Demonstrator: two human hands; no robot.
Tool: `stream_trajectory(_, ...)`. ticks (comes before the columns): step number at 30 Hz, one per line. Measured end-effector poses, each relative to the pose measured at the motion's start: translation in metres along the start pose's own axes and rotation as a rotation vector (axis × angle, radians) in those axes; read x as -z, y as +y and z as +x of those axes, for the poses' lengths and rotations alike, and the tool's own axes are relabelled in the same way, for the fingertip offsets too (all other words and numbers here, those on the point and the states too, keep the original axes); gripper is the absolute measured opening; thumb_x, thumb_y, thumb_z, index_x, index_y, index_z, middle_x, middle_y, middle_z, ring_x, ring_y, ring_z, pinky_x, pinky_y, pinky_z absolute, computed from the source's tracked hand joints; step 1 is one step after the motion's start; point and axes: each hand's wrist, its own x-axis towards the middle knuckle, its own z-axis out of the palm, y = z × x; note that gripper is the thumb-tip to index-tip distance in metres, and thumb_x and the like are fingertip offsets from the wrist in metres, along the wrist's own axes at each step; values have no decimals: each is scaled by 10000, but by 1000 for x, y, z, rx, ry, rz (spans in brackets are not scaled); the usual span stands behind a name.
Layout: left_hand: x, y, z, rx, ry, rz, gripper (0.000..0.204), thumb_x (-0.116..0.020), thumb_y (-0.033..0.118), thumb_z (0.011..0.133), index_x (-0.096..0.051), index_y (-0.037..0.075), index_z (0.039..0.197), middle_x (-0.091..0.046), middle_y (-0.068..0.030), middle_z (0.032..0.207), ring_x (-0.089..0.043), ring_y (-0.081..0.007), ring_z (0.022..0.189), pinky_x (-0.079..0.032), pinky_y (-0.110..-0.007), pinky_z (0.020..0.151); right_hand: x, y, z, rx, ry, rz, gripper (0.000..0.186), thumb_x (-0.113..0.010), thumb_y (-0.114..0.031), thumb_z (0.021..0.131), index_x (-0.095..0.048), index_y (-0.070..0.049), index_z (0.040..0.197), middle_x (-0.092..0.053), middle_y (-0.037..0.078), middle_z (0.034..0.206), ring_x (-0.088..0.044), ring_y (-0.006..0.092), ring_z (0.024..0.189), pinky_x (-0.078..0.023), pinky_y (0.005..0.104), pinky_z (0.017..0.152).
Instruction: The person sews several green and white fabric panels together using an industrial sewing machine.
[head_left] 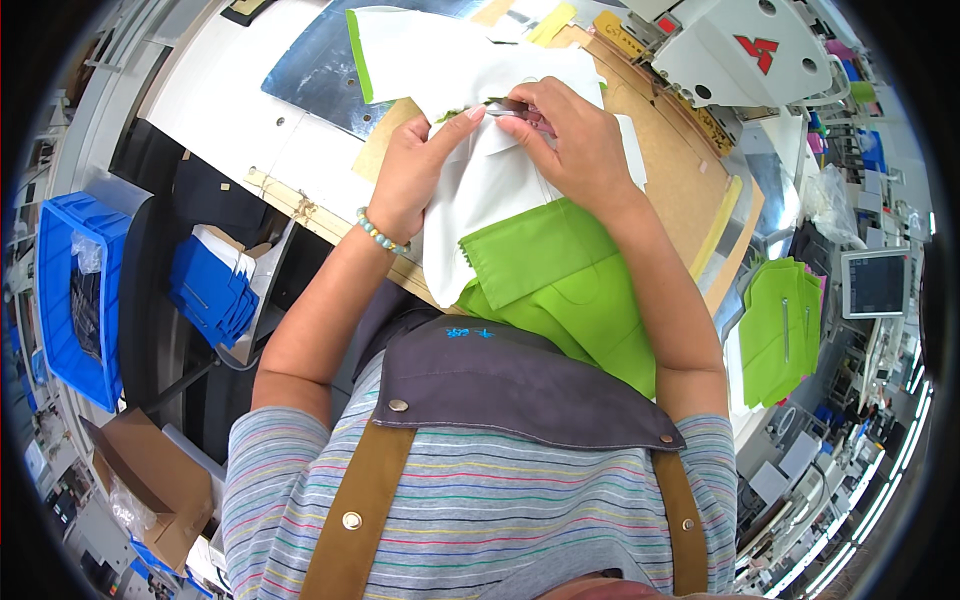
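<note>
Both my hands are raised close together over a piece of white cloth (pixel 465 210) with a green underside or edge. My left hand (pixel 412 172), a beaded bracelet on its wrist, is closed in a pinch on the cloth. A small dark metal tool, which looks like thread snips (pixel 512 106), sits in my closed right hand (pixel 582 145). Its tip meets the cloth by my left fingertips, where a bit of green shows. Bright green cloth (pixel 555 275) hangs below the white part, over the table's front edge and towards my lap.
A white sewing machine head (pixel 740 55) stands at the back right. Brown template boards (pixel 660 150) and a shiny metal plate (pixel 320 75) lie on the table. Stacked green pieces (pixel 782 330) are at right. A blue crate (pixel 75 300) and a cardboard box (pixel 160 490) stand at left.
</note>
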Motion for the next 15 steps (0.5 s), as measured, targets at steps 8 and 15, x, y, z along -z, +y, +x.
stream_trajectory(8, -16, 0, 1, -95, 199, 42, 244, -759, 224, 962, -766, -5, 1046, -762, -40, 956, -678, -77, 797, -532, -238, 721, -1, 3, -3, -12, 52, 33, 268, -763, -257, 963, -690, -53, 1121, -719, 66, 978, -717, 204, 790, -573, 302, 691)
stream_trajectory(15, -9, -4, 1, -123, 204, 113, 230, -752, 199, 937, -768, -12, 1026, -759, -41, 941, -669, -86, 781, -523, -248, 719, -2, 1, -4, -41, 39, 70, 276, -774, -248, 956, -692, -50, 1128, -718, 62, 974, -701, 188, 772, -563, 291, 689)
